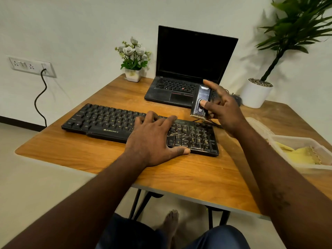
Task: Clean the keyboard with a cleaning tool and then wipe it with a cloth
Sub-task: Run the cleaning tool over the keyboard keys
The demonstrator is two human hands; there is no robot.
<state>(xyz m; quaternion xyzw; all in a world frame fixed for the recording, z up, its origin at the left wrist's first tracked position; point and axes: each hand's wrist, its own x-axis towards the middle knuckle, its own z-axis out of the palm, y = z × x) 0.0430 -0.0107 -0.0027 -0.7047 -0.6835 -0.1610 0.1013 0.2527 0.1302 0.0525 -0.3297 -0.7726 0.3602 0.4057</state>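
The black keyboard, marked ZEBRONICS, sits mid-table, and our left hand lies flat on it with fingers spread. Further right, our right hand pinches a brush above the keyboard's far edge, thumb on its slider, bristles down. We judge brushing is the step in hand: next, lower the bristles onto the keys, while the yellow cloth lies far right.

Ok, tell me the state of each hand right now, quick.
Left hand: open, fingers spread, resting flat on the keyboard.
Right hand: holds the cleaning tool, thumb on its front, bristles pointing down.
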